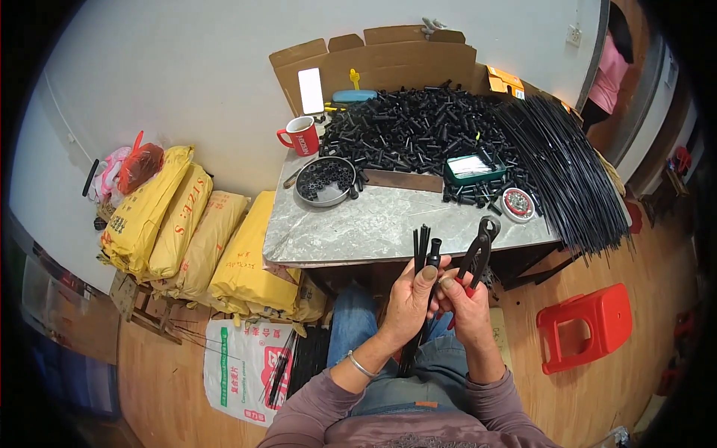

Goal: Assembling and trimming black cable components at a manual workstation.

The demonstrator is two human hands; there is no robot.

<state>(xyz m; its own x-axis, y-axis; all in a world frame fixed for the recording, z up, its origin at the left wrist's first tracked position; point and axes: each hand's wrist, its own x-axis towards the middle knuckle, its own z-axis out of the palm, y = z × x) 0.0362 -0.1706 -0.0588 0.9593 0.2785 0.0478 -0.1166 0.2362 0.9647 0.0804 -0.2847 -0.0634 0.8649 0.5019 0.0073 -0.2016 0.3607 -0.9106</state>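
Note:
In front of my lap, my left hand [405,305] is closed around several thin black rods [423,240]. A short black tube [434,252] with a flared end stands upright among them, by the thumb. My right hand [469,308] grips red-handled pincers [478,245], their dark jaws pointing up. The two hands' fingertips meet, hiding what lies between them. A heap of black tubes [418,123] covers the table's far part. Nearer lie a metal bowl [300,196] of tubes, a green box [469,178] of thin white pieces, and a round clear tub [517,216] of small pieces.
A grey stone-patterned table [403,228] stands ahead, with long black rods [575,172] overhanging its right side. A red mug [303,140] stands at its left edge. Yellow sacks [250,257] pile up left; a red stool [597,321] stands right. Behind, a person in pink [609,75] is partly visible.

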